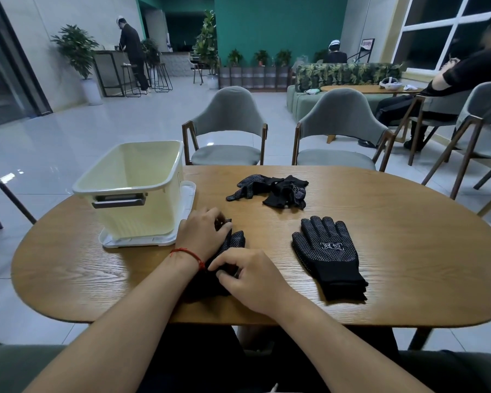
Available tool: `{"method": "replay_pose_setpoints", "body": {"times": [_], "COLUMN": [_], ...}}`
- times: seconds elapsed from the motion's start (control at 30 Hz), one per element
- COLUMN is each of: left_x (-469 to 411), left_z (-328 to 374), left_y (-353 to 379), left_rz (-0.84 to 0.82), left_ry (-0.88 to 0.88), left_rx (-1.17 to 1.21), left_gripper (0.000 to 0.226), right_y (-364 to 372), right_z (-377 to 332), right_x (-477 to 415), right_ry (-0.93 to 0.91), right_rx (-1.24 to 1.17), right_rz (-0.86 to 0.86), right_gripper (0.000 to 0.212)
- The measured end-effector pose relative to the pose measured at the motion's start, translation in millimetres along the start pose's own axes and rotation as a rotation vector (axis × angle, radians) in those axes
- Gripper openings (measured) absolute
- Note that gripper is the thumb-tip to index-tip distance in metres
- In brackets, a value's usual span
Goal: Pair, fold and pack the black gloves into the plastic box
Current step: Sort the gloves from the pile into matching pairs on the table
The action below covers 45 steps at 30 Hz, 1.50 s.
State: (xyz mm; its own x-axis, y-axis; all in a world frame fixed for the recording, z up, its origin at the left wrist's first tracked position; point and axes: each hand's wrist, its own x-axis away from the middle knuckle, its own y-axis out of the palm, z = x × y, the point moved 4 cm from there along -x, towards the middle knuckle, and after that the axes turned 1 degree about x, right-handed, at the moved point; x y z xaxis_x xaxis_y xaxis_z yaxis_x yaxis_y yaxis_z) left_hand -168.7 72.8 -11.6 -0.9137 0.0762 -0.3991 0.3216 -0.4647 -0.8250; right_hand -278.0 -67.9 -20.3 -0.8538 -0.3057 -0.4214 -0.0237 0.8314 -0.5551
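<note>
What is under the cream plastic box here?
A white flat plastic lid lies under the cream plastic box, its rim showing along the front and right sides. The box covers the rest of it.

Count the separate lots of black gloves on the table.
3: flat stack at right, tangled heap farther back, one lot under left hand and right hand. More gloves may be hidden.

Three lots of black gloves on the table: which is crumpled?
The far heap: tangled, fingers splayed every way. The flat pair at right lies stacked; the near gloves sit under the left hand and right hand.
</note>
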Motion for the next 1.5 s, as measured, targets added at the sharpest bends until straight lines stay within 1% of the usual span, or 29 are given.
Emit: {"method": "replay_pose_setpoints", "body": {"times": [0.07, 0.13, 0.2, 0.3, 0.4, 0.53, 0.6, 0.67, 0.73, 0.77, 0.8, 0.87, 0.9, 0.93, 1.03, 1.1, 1.2, 1.33, 1.4, 1.5], "left_x": [-6.3, -13.1, -12.3, 2.9, 22.0, 34.7, 34.5, 32.7, 30.3, 29.1, 27.1, 23.1, 21.6, 20.8, 19.1, 19.9, 19.7, 17.9, 17.3, 21.0], "left_z": [-2.5, -9.4, -17.8, -28.2, -36.7, -36.0, -33.4, -33.0, -32.9, -32.4, -32.7, -38.1, -41.5, -45.0, -51.1, -49.6, -45.8, -42.3, -40.5, -21.7], "left_y": [-6.3, -19.7, -33.3, -42.0, -38.1, -32.8, -31.8, -28.7, -27.3, -30.1, -35.4, -48.6, -52.7, -53.9, -46.4, -44.2, -42.3, -41.7, -45.7, -54.1], "left_rz": [0.008, 0.047, 0.060, 0.030, -0.044, -0.122, -0.160, -0.235, -0.276, -0.248, -0.174, 0.045, 0.109, 0.120, 0.005, -0.048, -0.085, -0.135, -0.121, 0.005], "left_ry": [-0.030, -0.106, -0.179, -0.191, -0.120, 0.012, 0.065, 0.114, 0.129, 0.115, 0.092, 0.048, 0.031, 0.017, -0.020, -0.040, -0.025, -0.017, -0.014, 0.042], "left_rx": [0.082, 0.272, 0.412, 0.480, 0.403, 0.378, 0.303, 0.175, 0.141, 0.177, 0.228, 0.251, 0.214, 0.168, 0.047, 0.016, -0.031, -0.096, -0.110, -0.067], "left_gripper": [0.020, 0.019, 0.025, 0.031, 0.035, 0.030, 0.031, 0.034, 0.035, 0.035, 0.034, 0.031, 0.029, 0.027, 0.020, 0.017, 0.019, 0.022, 0.025, 0.027], "right_y": [0.3, -0.1, -0.9, -2.9, -6.6, -9.4, -6.7, -3.6, -4.0, -5.0, -6.3, -9.2, -10.5, -11.1, -9.1, -5.9, -1.9, 3.2, 3.8, 3.9], "right_z": [0.1, -0.2, -0.3, -2.4, -7.3, -14.3, -14.2, -13.8, -12.9, -11.9, -10.6, -6.4, -4.4, -1.4, 7.8, 11.7, 13.0, 12.9, 14.0, 15.3], "right_x": [0.4, 0.4, 0.4, 1.6, 3.4, 6.5, 5.6, 3.6, 2.6, 2.7, 2.9, 3.1, 2.4, 1.3, -2.7, -5.2, -6.9, -8.0, -8.3, -9.0], "right_ry": [0.003, 0.013, 0.023, 0.008, 0.006, -0.051, -0.054, -0.043, -0.027, -0.011, 0.007, 0.045, 0.060, 0.071, 0.125, 0.162, 0.232, 0.257, 0.257, 0.264], "right_rx": [0.004, 0.013, 0.017, 0.039, 0.069, 0.089, 0.102, 0.113, 0.114, 0.100, 0.079, 0.055, 0.058, 0.068, 0.118, 0.166, 0.265, 0.377, 0.399, 0.406], "right_rz": [0.008, 0.014, 0.010, 0.018, 0.064, 0.121, 0.091, 0.038, 0.002, -0.008, -0.009, 0.027, 0.061, 0.097, 0.130, 0.102, 0.035, -0.034, -0.050, -0.059], "right_gripper": [0.022, 0.021, 0.020, 0.019, 0.020, 0.020, 0.019, 0.017, 0.015, 0.015, 0.016, 0.017, 0.016, 0.016, 0.017, 0.026, 0.042, 0.051, 0.053, 0.055]}}
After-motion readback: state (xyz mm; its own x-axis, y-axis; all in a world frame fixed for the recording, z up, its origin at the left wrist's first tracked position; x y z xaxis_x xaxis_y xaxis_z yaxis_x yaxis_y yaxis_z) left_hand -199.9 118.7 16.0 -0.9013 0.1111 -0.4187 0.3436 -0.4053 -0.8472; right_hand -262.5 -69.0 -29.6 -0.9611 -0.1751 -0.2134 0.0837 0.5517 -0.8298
